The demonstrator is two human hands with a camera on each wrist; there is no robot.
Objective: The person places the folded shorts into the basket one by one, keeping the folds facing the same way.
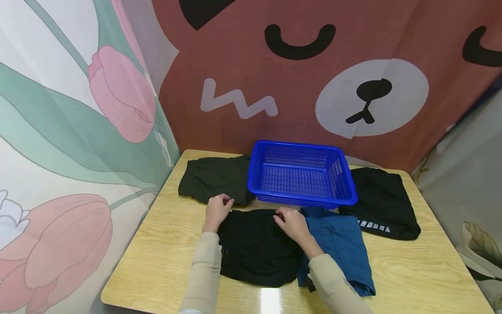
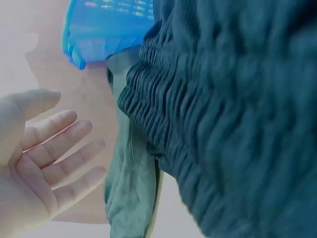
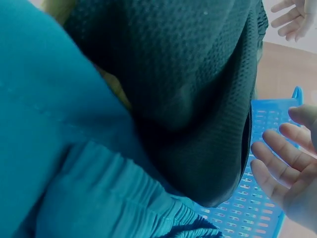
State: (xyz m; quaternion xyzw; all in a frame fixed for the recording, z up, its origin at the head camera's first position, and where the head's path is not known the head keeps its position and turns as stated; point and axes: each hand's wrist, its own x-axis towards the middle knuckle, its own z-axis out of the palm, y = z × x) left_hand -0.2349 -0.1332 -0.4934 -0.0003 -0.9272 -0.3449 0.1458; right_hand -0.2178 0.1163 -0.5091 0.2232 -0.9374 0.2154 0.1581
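Observation:
Folded black shorts [image 1: 259, 250] with a gathered elastic waistband [image 2: 163, 84] lie on the table before me. My left hand [image 1: 217, 211] is at their far left corner; in the left wrist view its relaxed fingers [image 2: 74, 161] stand apart from the cloth. At the far right corner is my right hand [image 1: 293, 224], with loosely bent fingers [image 3: 277, 163] and nothing held in the right wrist view. Mesh-like dark cloth [image 3: 183, 74] of the shorts fills that view's middle. Partly under my right forearm lies a folded blue garment [image 1: 339, 248], also with a gathered waistband [image 3: 119, 183].
A blue plastic basket [image 1: 302, 202] stands behind the black shorts, with nothing inside. A folded dark olive garment [image 1: 215, 176] lies to its left, and a black garment [image 1: 382, 200] with pale marks to its right. A printed curtain [image 1: 235, 52] hangs behind the wooden table [image 1: 168, 253].

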